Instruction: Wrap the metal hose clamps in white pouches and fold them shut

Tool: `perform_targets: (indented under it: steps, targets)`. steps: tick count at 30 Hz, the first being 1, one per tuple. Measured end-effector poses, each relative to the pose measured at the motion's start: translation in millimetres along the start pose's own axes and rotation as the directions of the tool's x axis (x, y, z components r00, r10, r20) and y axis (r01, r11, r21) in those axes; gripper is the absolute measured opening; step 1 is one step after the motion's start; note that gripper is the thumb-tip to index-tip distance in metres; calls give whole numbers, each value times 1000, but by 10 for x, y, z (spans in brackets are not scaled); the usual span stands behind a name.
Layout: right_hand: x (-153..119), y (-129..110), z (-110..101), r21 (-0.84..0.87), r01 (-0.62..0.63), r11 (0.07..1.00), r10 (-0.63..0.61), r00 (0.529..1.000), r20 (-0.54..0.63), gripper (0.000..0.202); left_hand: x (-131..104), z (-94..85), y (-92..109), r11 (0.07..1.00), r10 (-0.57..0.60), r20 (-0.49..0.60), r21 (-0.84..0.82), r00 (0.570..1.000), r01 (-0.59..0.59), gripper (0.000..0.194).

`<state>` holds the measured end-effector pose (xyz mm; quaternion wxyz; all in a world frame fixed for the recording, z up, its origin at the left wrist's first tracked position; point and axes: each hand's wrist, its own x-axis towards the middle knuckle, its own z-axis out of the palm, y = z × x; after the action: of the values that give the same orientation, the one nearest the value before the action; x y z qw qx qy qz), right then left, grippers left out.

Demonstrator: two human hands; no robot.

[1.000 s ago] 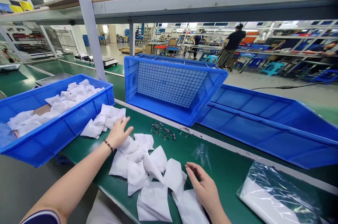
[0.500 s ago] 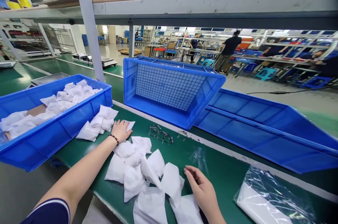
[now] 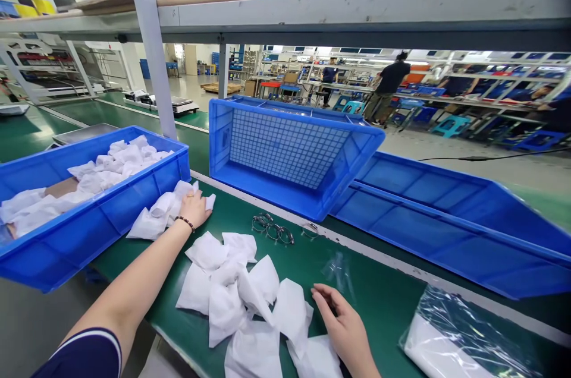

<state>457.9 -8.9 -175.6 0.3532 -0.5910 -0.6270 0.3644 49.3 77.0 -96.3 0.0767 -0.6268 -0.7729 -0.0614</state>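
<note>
My left hand [image 3: 195, 207] is curled over a white cloth-like pouch [image 3: 210, 201], part of which shows beside the thumb. Under and beside the fingers lies a small group of similar pouches [image 3: 163, 205], close against the left blue crate. On the green tabletop, my right hand [image 3: 342, 320] is loosely curved, thumb and fingers apart, holding nothing. Just left of it spreads a larger heap of white pouches [image 3: 232, 289]. Beyond the heap lie several round metal clamp-like rings [image 3: 273, 228].
A blue crate [image 3: 172, 173] at left holds many white pouches. Behind the table stand a tilted blue crate [image 3: 285, 185] and a long blue crate [image 3: 446, 235]. Clear plastic [image 3: 338, 268] and a plastic-wrapped white stack [image 3: 450, 336] lie at right. A shelf beam [image 3: 357, 12] crosses overhead.
My left hand has slid left with a white pouch, bringing it against the group by the crate; its fingers are more curled. My right hand has hardly moved.
</note>
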Motion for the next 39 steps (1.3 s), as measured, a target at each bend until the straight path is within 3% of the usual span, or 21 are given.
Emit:
perform_targets:
  steps: [5, 10, 12, 15, 18, 20, 24, 30, 35, 39]
  targets:
    - [-1, -8, -10, 20, 2, 1000, -2, 1000, -20, 38, -180, 135, 296, 982, 175, -27, -71, 984, -177, 29]
    - [-13, -45, -21, -5, -12, 1000, 12, 1000, -13, 38, -277, 71, 387, 943, 292, -69, -146, 954, -299, 43]
    - [-14, -49, -22, -5, -5, 1000, 5, 1000, -16, 38, -262, 18, 300, 964, 202, -121, -150, 972, -219, 50]
    - [-15, -49, -25, 1, 4, 1000, -4, 1000, -28, 38, -218, -20, 33, 990, -53, -182, -140, 982, 27, 56]
    - [-17, -53, -28, 2, -6, 1000, 6, 1000, -23, 38, -202, 26, -254, 969, -237, -162, -112, 958, 221, 58]
    - [-19, -55, -28, 1, -14, 1000, 14, 1000, -14, 38, -202, 90, -355, 958, -281, -127, -91, 951, 271, 51]
    - [-23, -52, -24, -19, -29, 999, 29, 1000, -4, 40, -197, 228, -268, 973, -218, -46, -81, 975, 214, 44]
    - [-23, -34, -26, -22, -23, 1000, 22, 1000, -19, 39, -203, 316, -8, 985, -135, -12, -108, 991, 133, 54]
    - [-12, -14, -22, -21, -33, 999, 33, 999, -11, 39, -44, 311, -107, 969, -207, 3, -138, 978, 205, 60]
    - [-7, -11, -11, -12, -50, 999, 50, 999, -7, 42, 45, 283, -121, 981, -106, 76, -155, 991, 117, 49]
